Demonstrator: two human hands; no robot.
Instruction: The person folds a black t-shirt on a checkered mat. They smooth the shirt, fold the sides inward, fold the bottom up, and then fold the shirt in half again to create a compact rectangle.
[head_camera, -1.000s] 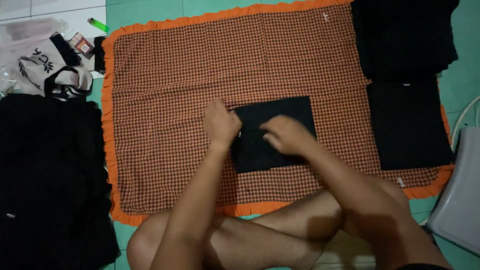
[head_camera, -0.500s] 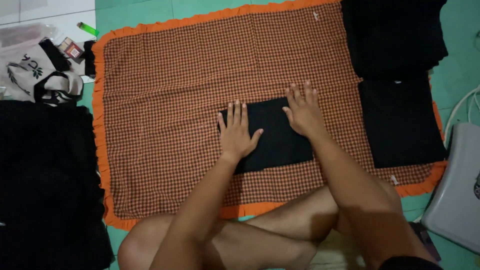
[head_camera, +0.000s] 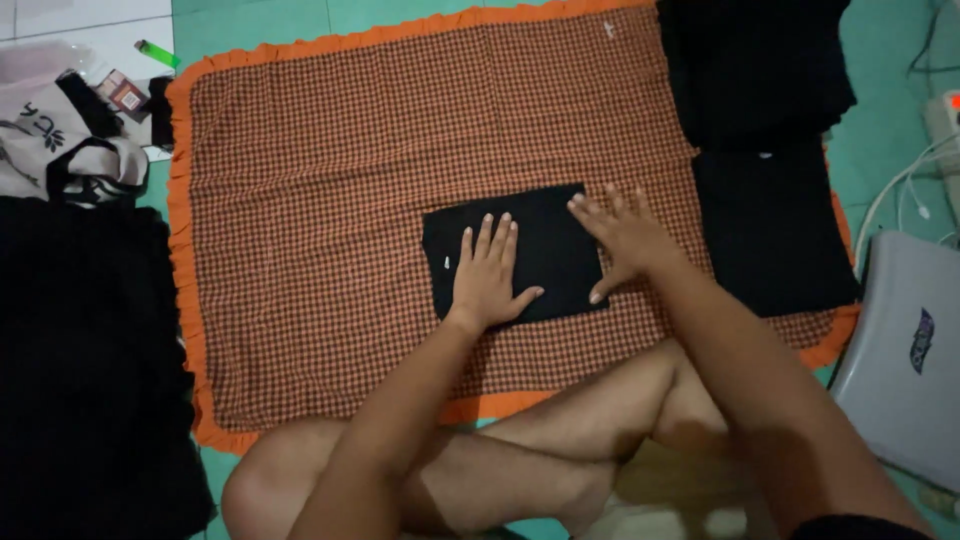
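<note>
A small folded black cloth (head_camera: 545, 240) lies flat in the middle of an orange checked mat (head_camera: 330, 200) with an orange frilled border. My left hand (head_camera: 487, 275) rests palm down on the cloth's left half, fingers spread. My right hand (head_camera: 625, 240) presses flat on the cloth's right edge, partly over the mat, fingers apart. Neither hand grips anything. My crossed bare legs (head_camera: 480, 460) sit at the mat's near edge.
Folded black garments (head_camera: 770, 230) lie at the mat's right side, with a taller black stack (head_camera: 750, 60) behind them. A heap of black fabric (head_camera: 85, 360) fills the left. A tote bag (head_camera: 60, 150), green lighter (head_camera: 157, 53), grey laptop (head_camera: 905, 350) and white cables (head_camera: 900, 190) lie around on the green floor.
Both hands went from bunched on the cloth to lying flat and spread on it. The right hand slid to the cloth's right edge, the left settled on its left half.
</note>
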